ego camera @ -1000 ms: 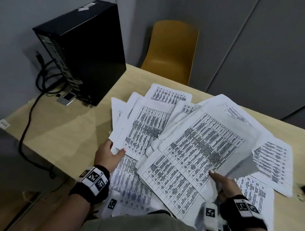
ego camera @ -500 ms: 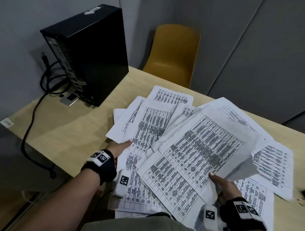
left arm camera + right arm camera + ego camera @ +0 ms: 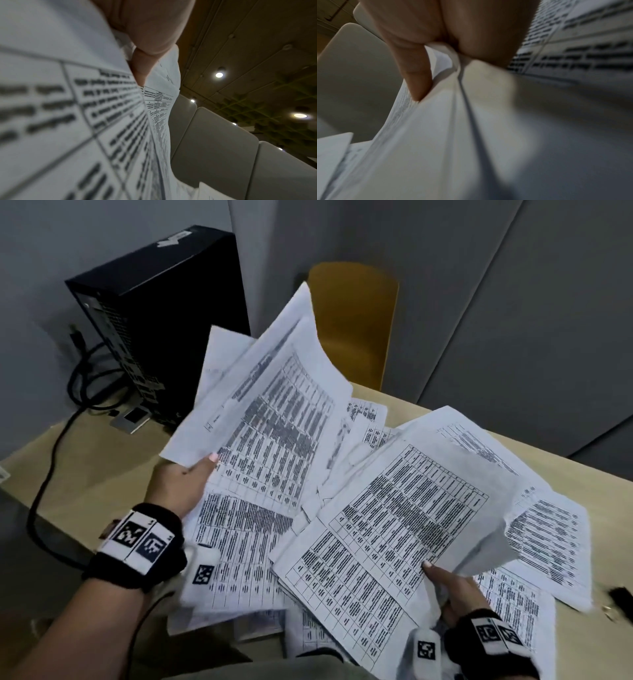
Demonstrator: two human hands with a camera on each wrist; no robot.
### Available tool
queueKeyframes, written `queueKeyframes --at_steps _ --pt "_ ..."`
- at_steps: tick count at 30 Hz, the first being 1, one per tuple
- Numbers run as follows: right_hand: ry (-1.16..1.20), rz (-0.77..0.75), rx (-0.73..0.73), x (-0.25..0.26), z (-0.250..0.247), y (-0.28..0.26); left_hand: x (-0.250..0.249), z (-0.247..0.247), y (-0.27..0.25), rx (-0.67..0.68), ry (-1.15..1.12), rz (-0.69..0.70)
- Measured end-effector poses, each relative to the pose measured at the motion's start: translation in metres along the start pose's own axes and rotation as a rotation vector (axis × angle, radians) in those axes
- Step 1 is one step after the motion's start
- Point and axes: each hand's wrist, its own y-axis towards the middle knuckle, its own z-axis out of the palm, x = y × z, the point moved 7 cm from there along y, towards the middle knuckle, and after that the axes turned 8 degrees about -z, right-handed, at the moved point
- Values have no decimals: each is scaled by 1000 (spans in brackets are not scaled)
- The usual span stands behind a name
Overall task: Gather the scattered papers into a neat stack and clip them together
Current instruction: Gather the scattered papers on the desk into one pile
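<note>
Printed table sheets lie fanned over the wooden table (image 3: 102,474). My left hand (image 3: 181,481) grips a bunch of these papers (image 3: 274,412) by the lower left edge, thumb on top, and holds them tilted up off the table. The left wrist view shows a finger (image 3: 142,67) behind the held sheets (image 3: 85,108). My right hand (image 3: 448,587) pinches another sheaf of papers (image 3: 394,525) at its near right edge. In the right wrist view a finger (image 3: 418,81) presses into folded sheets (image 3: 471,135). More sheets (image 3: 548,542) lie flat at the right.
A black computer tower (image 3: 154,320) with cables (image 3: 82,378) stands at the table's back left. A yellow chair (image 3: 352,320) is behind the table. A small dark object (image 3: 621,594) lies at the right edge, too cut off to identify. Grey wall panels stand behind.
My left hand has taken hold of the left bunch of papers and lifted it up off the table. The right hand has kept its hold on the other sheaf.
</note>
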Motion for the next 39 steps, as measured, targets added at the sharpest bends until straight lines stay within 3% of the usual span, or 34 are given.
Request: queueKeyframes --at_steps 8,16,19,24,27,31,33,36,39 --pt "-101 -38 3 1 1 0 -70 -23 -12 -164 -29 161" --pt "-87 -55 93 8 11 -5 -89 19 -22 39 -298 147" --pt "-34 -135 52 9 10 -2 -71 57 -26 178 -302 159" --pt "4 -115 -43 3 7 2 4 115 -19 312 -107 -3" --pt "84 -50 -7 3 10 0 37 135 -17 365 110 -34" --pt "189 62 143 -3 19 -3 60 150 -20 381 208 -133" --pt "102 22 159 -2 21 -3 66 161 -24 436 250 -156" --pt "-75 -99 71 6 12 5 69 177 -27 507 274 -115" --pt "-122 -104 10 6 5 7 65 182 -28 512 334 -61"
